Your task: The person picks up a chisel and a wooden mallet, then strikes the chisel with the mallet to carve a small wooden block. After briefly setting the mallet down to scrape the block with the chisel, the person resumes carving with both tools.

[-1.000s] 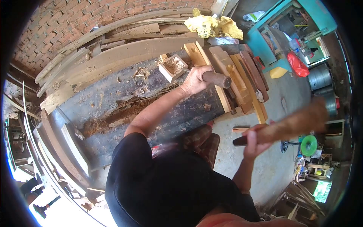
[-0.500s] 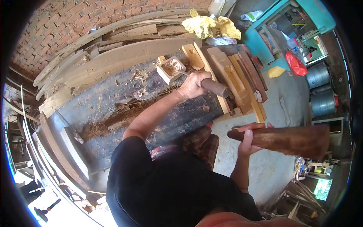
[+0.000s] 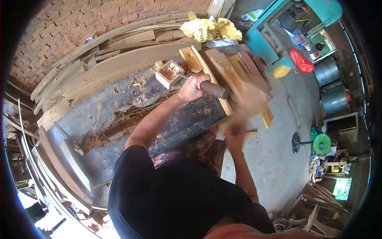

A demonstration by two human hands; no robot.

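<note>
My left hand [image 3: 191,87] is wrapped round a chisel with a thick brown handle [image 3: 215,90]. Its thin metal blade reaches into a small pale wooden box [image 3: 164,81], where curled shavings lie in the hollow. Right of the handle, my right hand [image 3: 235,134] grips a wooden mallet [image 3: 251,97]; both are smeared by motion. The mallet's head is near the handle's butt, but whether they touch cannot be made out. The box rests on a dark, worn workbench [image 3: 167,119] beside a light wooden strip [image 3: 213,79].
Several boards [image 3: 229,71] lie at the bench's right end. Long planks [image 3: 119,61] run along the brick wall [image 3: 71,36]. A yellow bag [image 3: 211,30] sits at the back. On the right are a teal cabinet [image 3: 262,44], metal drums [image 3: 334,99] and a green fan [image 3: 321,144].
The mallet has swung from the far right, held out level, up and left toward the chisel handle. My left hand still holds the chisel in the box. The view has shifted slightly.
</note>
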